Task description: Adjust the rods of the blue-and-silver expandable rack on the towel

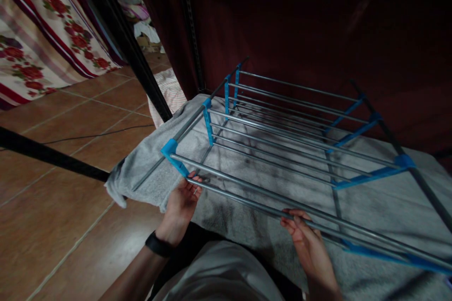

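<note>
A rack of grey metal tubes (268, 128) with blue plastic connectors (169, 147) stands on a grey blanket in front of me. At its near left corner, my left hand (183, 197) has its fingers curled on the end of the lower front tube, just beside a blue bracket. Farther right, my right hand (306, 235) pinches the same lower front tube (243, 201) between thumb and fingers. Above it, a second front tube runs nearly parallel. A dark band sits on my left wrist.
The grey blanket (148, 160) covers the low surface beneath the rack. Black metal posts (130, 51) rise at the left, and another bar (52, 155) crosses low there. A dark red curtain (282, 33) hangs behind. A dark cable (99, 135) lies on the tiled floor (88, 207).
</note>
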The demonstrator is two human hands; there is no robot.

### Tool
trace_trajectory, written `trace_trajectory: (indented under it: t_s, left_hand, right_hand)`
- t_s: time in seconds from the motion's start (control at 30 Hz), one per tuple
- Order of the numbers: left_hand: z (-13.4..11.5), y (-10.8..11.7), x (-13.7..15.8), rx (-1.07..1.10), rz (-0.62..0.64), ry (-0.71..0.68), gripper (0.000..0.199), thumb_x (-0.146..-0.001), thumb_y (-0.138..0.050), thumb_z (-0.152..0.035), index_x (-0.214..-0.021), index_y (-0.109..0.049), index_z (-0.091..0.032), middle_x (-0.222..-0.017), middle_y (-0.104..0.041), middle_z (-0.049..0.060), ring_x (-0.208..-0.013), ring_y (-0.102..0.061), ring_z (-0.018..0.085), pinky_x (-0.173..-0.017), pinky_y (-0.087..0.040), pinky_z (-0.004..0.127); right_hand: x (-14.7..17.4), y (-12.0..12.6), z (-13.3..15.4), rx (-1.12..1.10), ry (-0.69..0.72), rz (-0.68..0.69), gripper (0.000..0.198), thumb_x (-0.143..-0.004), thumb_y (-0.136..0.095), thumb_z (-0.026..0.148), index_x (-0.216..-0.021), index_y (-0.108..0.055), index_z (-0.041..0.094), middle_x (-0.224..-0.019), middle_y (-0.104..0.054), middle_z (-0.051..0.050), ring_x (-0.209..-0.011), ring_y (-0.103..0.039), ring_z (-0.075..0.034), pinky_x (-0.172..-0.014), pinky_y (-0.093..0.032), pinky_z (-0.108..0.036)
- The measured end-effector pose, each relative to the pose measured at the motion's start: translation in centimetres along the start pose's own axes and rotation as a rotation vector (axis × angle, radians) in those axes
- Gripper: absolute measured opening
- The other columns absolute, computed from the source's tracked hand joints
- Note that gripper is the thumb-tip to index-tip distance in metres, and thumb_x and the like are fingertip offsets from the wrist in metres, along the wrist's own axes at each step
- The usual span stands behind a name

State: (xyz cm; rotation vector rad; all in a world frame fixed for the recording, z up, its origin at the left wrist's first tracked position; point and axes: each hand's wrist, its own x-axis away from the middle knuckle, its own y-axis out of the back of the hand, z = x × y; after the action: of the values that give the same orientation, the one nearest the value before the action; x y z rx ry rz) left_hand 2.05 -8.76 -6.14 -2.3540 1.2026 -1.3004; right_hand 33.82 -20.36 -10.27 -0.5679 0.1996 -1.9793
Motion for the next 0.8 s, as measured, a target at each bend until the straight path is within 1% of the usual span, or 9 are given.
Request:
trace_trajectory:
  t_s: [0.23,0.43,0.57,0.67,0.8]
  left_hand:
    - [0.3,-0.2,-0.1,-0.03,-0.029,-0.025,0.03,-0.099,-0.041,-0.007,-0.09,-0.07,-0.011,-0.077,-0.069,0.006,-0.067,-0.067,0.012,-0.059,-0.057,0.02]
    - [0.6,0.0,-0.1,-0.058,-0.015,-0.067,0.033,-0.105,-0.041,-0.016,-0.091,-0.07,-0.01,-0.077,-0.069,0.006,-0.067,-0.067,0.012,-0.058,-0.055,0.02]
    - [0.6,0.0,-0.2,-0.068,0.001,-0.078,0.032,-0.105,-0.041,-0.016,-0.092,-0.069,-0.011,-0.076,-0.07,0.005,-0.067,-0.068,0.012,-0.058,-0.055,0.02]
    - [0.8,-0.1,-0.1,-0.065,-0.013,-0.067,0.032,-0.105,-0.04,-0.015,-0.092,-0.069,-0.011,-0.075,-0.07,0.005,-0.065,-0.068,0.011,-0.058,-0.056,0.02]
    - [1.1,-0.5,0.0,-0.058,-0.024,-0.089,0.025,-0.103,-0.045,-0.014,-0.093,-0.068,-0.013,-0.072,-0.069,0.003,-0.062,-0.067,0.011,-0.058,-0.055,0.02]
  right_hand:
    - [-0.1,-0.3,0.3,0.007,-0.002,0.003,0.025,-0.072,-0.091,0.043,-0.087,-0.079,0.027,-0.099,-0.078,-0.005,-0.091,-0.073,-0.024,-0.08,-0.061,-0.038]
    - [0.1,-0.5,0.5,-0.01,-0.019,-0.001,0.027,-0.071,-0.092,0.042,-0.088,-0.079,0.025,-0.098,-0.078,-0.006,-0.088,-0.073,-0.023,-0.08,-0.061,-0.037]
    - [0.1,-0.6,0.6,-0.015,-0.019,-0.006,0.027,-0.07,-0.092,0.042,-0.086,-0.078,0.025,-0.097,-0.078,-0.005,-0.087,-0.073,-0.022,-0.08,-0.06,-0.037]
    - [0.0,-0.5,0.5,-0.02,-0.017,-0.013,0.028,-0.069,-0.092,0.042,-0.086,-0.078,0.025,-0.097,-0.078,-0.005,-0.087,-0.073,-0.022,-0.08,-0.06,-0.038]
    - [0.0,-0.4,0.4,-0.009,-0.019,-0.001,0.026,-0.072,-0.09,0.042,-0.088,-0.078,0.025,-0.099,-0.078,-0.006,-0.088,-0.073,-0.023,-0.081,-0.059,-0.039]
